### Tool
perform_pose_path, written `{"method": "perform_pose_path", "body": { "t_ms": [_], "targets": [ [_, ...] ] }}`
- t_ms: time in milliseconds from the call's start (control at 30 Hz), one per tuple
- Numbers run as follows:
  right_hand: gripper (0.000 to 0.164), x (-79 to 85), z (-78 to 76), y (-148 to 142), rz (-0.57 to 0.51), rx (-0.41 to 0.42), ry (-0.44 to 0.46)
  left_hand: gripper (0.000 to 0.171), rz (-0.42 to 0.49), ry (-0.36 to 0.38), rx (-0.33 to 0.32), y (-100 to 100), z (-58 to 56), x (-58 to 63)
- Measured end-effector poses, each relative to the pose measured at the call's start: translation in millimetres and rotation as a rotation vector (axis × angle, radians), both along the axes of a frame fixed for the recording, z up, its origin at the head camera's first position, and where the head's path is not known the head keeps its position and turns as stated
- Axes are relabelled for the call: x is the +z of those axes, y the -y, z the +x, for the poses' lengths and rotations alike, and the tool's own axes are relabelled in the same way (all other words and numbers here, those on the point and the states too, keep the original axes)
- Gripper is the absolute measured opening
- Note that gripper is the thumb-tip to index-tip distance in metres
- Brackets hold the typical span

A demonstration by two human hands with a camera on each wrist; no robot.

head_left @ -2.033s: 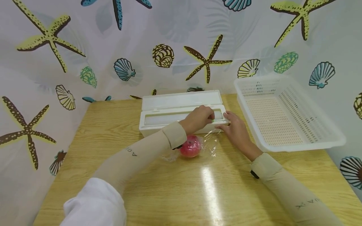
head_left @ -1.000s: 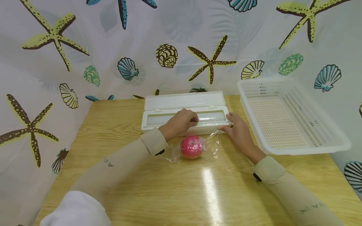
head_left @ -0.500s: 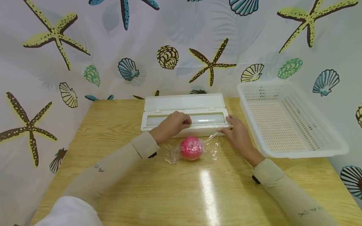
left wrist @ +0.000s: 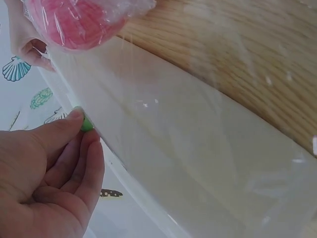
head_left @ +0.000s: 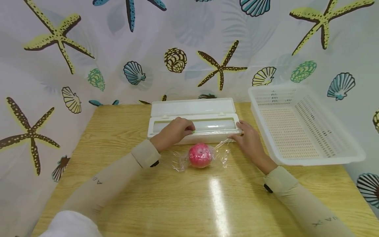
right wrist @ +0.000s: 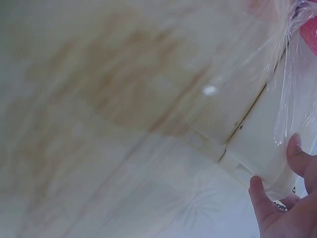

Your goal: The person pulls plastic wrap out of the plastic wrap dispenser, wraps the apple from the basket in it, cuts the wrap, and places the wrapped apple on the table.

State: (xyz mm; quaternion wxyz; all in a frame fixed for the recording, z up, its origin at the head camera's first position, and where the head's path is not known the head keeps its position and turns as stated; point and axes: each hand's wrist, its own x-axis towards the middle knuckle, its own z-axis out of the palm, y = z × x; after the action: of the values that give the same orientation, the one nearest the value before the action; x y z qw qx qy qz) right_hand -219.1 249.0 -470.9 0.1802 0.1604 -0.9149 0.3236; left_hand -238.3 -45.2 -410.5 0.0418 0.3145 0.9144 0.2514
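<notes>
A long white cling film dispenser (head_left: 213,137) stands at the back of the table, lid (head_left: 192,107) flipped back and a film roll (head_left: 216,125) visible inside. My left hand (head_left: 173,131) pinches a small green slide cutter (left wrist: 87,124) on its front edge, left of the middle. With thumb in front and fingers on top, my right hand (head_left: 250,143) grips the dispenser's right end. Just in front sits a round pinkish-red fruit (head_left: 200,155), covered by clear film (head_left: 179,163) that bunches on both sides; a strand runs up toward my right thumb.
A white perforated plastic basket (head_left: 296,131) stands to the right, close to my right forearm. Behind the wooden table (head_left: 165,197) hangs a curtain (head_left: 189,39) printed with starfish and shells.
My left hand has slid leftward along the dispenser's front edge with the slide cutter, from near the right end to left of the middle. My right hand keeps its grip.
</notes>
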Motion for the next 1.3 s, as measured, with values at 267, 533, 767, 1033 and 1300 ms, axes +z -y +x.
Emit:
{"method": "perform_pose_path", "body": {
  "t_ms": [267, 533, 767, 1033, 1300],
  "targets": [
    [0.062, 0.3, 1.4, 2, -0.013, 0.006, -0.011, 0.011, 0.014, 0.027, 0.033, 26, 2.3, -2.3],
    [0.063, -3.6, -0.2, 1, -0.009, 0.002, -0.009, 0.011, 0.021, 0.028, 0.039, 51, 1.6, -6.2],
    [0.063, -2.0, -0.2, 1, -0.002, 0.001, -0.017, 0.011, 0.017, 0.001, 0.051, 65, 3.8, -5.1],
    [0.064, -3.3, -1.4, 1, 0.011, -0.006, -0.009, 0.011, 0.038, 0.021, 0.044, 70, 4.6, -5.3],
    [0.064, -2.9, -1.7, 1, 0.008, -0.007, -0.020, 0.012, 0.025, 0.054, 0.050, 72, 3.4, -5.5]
  ]
}}
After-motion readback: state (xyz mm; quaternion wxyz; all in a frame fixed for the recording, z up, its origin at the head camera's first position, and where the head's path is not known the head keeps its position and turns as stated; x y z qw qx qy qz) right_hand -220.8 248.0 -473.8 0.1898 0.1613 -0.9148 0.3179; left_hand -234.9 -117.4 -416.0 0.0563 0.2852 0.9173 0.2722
